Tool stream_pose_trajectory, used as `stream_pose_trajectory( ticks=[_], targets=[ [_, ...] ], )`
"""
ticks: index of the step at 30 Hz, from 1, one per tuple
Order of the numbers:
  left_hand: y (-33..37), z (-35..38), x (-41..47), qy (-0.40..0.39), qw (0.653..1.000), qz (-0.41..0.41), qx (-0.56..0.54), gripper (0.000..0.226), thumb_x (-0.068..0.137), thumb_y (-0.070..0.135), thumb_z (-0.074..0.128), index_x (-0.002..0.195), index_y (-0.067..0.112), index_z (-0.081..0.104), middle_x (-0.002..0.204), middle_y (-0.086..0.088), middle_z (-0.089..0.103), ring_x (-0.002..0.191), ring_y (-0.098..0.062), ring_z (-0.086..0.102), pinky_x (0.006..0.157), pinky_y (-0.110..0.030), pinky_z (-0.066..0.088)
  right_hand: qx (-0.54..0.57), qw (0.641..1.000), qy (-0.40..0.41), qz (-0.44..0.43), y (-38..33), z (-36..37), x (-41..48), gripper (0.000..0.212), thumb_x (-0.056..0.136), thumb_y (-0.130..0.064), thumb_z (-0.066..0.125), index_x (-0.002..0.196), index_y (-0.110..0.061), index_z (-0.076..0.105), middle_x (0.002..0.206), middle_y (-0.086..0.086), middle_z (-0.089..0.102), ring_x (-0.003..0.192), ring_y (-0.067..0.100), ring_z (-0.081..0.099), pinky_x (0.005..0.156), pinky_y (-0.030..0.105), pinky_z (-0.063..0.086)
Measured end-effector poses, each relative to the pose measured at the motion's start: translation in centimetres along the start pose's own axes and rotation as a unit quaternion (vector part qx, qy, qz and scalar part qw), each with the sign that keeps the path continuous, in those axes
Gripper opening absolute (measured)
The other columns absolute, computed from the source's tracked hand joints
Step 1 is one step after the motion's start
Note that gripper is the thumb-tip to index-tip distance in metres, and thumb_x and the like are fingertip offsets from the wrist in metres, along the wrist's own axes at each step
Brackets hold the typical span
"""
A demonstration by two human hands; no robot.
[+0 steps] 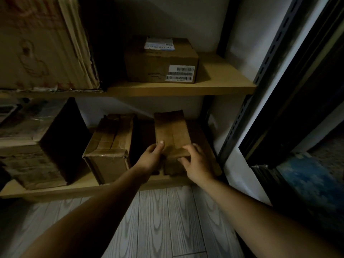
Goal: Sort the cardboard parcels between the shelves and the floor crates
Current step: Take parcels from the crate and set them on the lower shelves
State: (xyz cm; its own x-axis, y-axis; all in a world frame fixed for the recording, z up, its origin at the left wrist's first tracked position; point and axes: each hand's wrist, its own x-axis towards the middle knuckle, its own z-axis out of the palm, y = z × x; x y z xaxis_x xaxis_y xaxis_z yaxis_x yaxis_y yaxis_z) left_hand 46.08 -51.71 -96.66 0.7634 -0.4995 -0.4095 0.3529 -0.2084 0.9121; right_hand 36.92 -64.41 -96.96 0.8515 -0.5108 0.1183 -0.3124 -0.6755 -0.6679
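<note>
A narrow cardboard parcel [172,131] sits on the lower shelf [74,189], gripped at its near end by the left hand [151,158] and right hand [198,164], fingers curled.

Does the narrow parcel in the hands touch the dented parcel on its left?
Apart. The head view shows a dark gap between the narrow parcel and the dented parcel.

Both bare arms reach forward, side by side. The left hand [150,158] grips the small parcel [172,129] with its thumb on top. The right hand [198,162] curls its fingers over the near edge, thumb on the front.
</note>
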Motion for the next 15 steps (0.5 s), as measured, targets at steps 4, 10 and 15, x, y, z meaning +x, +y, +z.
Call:
stream_pose_trajectory(
  ticks=[4,10,15],
  targets=[
    [0.2,0.6,0.1,0.052,0.997,-0.021,-0.060,0.034,0.094,0.025,0.054,0.126,0.018,0.047,0.115,-0.010,0.060,0.097,-0.026,0.064,0.077,-0.040,0.056,0.001,1.000,-0.021,-0.009,-0.1,0.7,-0.4,0.050,0.093,-0.020,0.058,0.139,-0.029,0.041,0.140,0.000,0.040,0.123,0.021,0.045,0.088,0.024,0.042],
    [0.6,0.2,0.1,0.093,0.990,-0.025,-0.105,0.034,0.095,0.020,0.051,0.129,0.021,0.044,0.117,-0.012,0.056,0.094,-0.029,0.064,0.074,-0.040,0.058,0.097,0.990,-0.064,0.082,0.2,0.3,-0.1,0.047,0.101,-0.041,0.034,0.146,-0.032,0.031,0.149,-0.002,0.036,0.134,0.019,0.036,0.106,0.036,0.035],
    [1.0,-0.7,-0.4,0.068,0.992,0.016,-0.102,0.053,0.098,0.017,0.046,0.146,0.028,0.028,0.135,-0.010,0.046,0.084,-0.017,0.059,0.049,-0.022,0.050,0.197,0.957,-0.074,0.199,0.1,-0.1,0.9,0.048,0.101,-0.042,0.035,0.147,-0.030,0.030,0.151,0.002,0.032,0.134,0.024,0.037,0.102,0.036,0.036]
  ],
)
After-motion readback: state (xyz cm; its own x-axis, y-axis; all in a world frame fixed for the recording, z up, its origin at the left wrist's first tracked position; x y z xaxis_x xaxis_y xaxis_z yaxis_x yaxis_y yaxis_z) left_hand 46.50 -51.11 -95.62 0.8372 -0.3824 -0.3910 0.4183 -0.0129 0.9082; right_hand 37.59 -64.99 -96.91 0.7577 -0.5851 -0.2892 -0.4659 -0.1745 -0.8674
